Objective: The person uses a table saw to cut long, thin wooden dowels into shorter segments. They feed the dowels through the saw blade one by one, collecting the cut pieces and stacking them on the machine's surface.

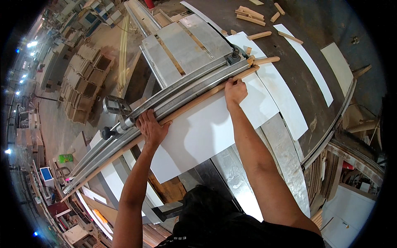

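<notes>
A long wooden strip [198, 101] runs along the near side of a metal fence [184, 98] on a sliding table saw. A white panel [194, 142] lies flat against the strip's near side. My left hand [152, 129] spans the strip, its fingers hooked over the fence and its thumb toward the panel. Farther up to the right, my right hand [235, 91] is closed on the same strip near its far end, knuckles up and fingertips partly hidden. The far end of the strip meets some short wood pieces [266, 60].
Beyond the fence is a ribbed metal table [186, 49]. A clamp-like metal fitting [118, 106] stands on the fence left of my left hand. White offcuts [308, 66] and small wood blocks [250, 15] lie on the dark table at right. Stacked boards [84, 82] stand on the floor.
</notes>
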The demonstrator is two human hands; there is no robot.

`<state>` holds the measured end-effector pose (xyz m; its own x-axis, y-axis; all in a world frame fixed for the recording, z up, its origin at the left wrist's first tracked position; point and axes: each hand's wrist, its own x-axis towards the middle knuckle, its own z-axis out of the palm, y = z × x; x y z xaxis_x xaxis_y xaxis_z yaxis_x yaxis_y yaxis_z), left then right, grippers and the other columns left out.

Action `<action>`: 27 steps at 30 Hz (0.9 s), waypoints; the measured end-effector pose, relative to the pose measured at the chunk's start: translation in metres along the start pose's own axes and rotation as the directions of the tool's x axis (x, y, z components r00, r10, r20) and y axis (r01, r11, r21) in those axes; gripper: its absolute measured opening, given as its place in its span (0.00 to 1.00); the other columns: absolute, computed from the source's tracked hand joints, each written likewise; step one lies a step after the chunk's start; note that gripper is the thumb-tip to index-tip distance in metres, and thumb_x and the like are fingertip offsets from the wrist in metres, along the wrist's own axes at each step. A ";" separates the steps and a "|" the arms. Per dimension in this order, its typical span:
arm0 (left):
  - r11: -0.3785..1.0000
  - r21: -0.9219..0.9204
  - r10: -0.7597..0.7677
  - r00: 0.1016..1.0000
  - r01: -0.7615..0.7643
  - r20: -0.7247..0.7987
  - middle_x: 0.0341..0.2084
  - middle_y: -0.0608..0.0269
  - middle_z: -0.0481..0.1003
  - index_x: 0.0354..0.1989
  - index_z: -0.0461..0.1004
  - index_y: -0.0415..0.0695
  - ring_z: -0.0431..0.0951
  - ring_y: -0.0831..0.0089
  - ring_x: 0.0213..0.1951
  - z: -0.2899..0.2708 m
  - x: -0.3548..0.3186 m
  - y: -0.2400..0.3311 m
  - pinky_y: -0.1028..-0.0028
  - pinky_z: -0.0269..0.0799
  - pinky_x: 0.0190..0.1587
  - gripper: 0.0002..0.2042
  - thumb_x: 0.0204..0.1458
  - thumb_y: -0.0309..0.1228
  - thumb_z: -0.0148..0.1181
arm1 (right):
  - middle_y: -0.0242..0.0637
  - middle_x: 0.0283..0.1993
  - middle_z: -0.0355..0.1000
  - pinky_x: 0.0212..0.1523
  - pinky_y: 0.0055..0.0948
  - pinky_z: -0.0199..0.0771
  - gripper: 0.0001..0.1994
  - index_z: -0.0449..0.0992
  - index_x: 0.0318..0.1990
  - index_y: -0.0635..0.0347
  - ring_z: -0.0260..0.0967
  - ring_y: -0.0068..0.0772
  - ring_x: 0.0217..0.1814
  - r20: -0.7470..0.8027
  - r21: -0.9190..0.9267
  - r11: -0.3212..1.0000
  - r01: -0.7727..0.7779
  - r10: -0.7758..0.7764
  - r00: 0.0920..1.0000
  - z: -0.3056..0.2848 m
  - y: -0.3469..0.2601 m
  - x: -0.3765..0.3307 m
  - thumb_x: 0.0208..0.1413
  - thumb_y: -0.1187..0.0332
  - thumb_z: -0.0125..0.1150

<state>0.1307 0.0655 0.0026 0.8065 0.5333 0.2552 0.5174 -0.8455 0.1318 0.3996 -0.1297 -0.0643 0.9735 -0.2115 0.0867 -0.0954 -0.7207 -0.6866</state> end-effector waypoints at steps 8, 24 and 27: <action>1.000 0.005 0.009 1.000 -0.009 -0.014 0.49 0.49 0.67 0.56 0.65 0.38 0.65 0.49 0.54 -0.002 0.000 0.001 0.50 0.56 0.58 0.42 0.33 0.45 0.79 | 0.52 0.33 0.78 0.42 0.53 0.73 0.15 0.79 0.33 0.66 0.77 0.57 0.37 0.004 0.009 1.000 0.012 -0.012 1.000 -0.003 -0.004 -0.002 0.53 0.60 0.58; 0.978 -0.075 -0.191 0.980 0.195 0.058 0.50 0.50 0.68 0.51 0.69 0.38 0.65 0.49 0.56 -0.019 0.006 0.018 0.54 0.59 0.62 0.39 0.29 0.40 0.81 | 0.49 0.34 0.79 0.40 0.51 0.76 0.15 0.80 0.33 0.62 0.78 0.54 0.36 0.017 -0.038 0.999 0.034 -0.034 0.999 0.004 -0.003 0.003 0.53 0.57 0.60; 0.971 -0.092 -0.215 0.974 0.221 0.072 0.49 0.51 0.68 0.50 0.70 0.39 0.65 0.50 0.55 -0.018 0.008 0.018 0.55 0.60 0.61 0.38 0.28 0.40 0.81 | 0.50 0.34 0.79 0.41 0.51 0.77 0.15 0.81 0.33 0.62 0.78 0.55 0.37 0.031 -0.037 0.999 0.031 -0.030 0.999 0.002 -0.001 0.004 0.53 0.57 0.60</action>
<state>0.1414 0.0542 0.0243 0.6949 0.7029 0.1516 0.6542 -0.7056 0.2723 0.4041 -0.1286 -0.0654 0.9820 -0.1689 0.0846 -0.0727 -0.7512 -0.6561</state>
